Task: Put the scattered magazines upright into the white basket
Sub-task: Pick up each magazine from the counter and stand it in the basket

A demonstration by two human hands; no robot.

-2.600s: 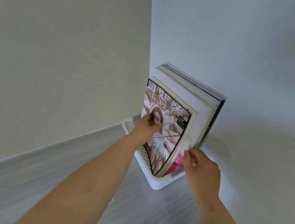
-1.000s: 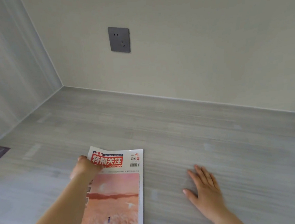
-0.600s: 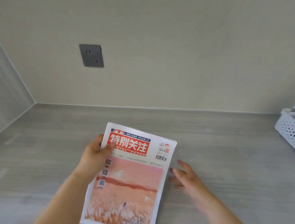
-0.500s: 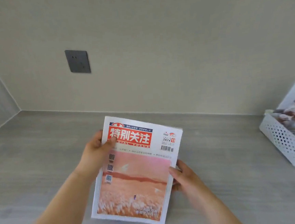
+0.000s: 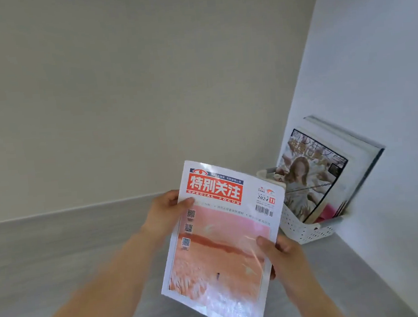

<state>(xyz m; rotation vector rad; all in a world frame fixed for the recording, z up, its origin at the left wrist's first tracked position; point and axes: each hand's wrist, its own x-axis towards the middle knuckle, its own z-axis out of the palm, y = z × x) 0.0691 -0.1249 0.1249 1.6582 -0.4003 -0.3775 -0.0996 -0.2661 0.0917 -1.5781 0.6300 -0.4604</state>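
My left hand (image 5: 163, 213) and right hand (image 5: 282, 255) now pinch the pink magazine (image 5: 222, 238), lifted off the surface (image 5: 59, 247). White basket (image 5: 308, 233) has come into view just right, so insertion's next.

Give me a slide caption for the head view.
Both hands, left and right, carry a magazine toward the basket of upright magazines.
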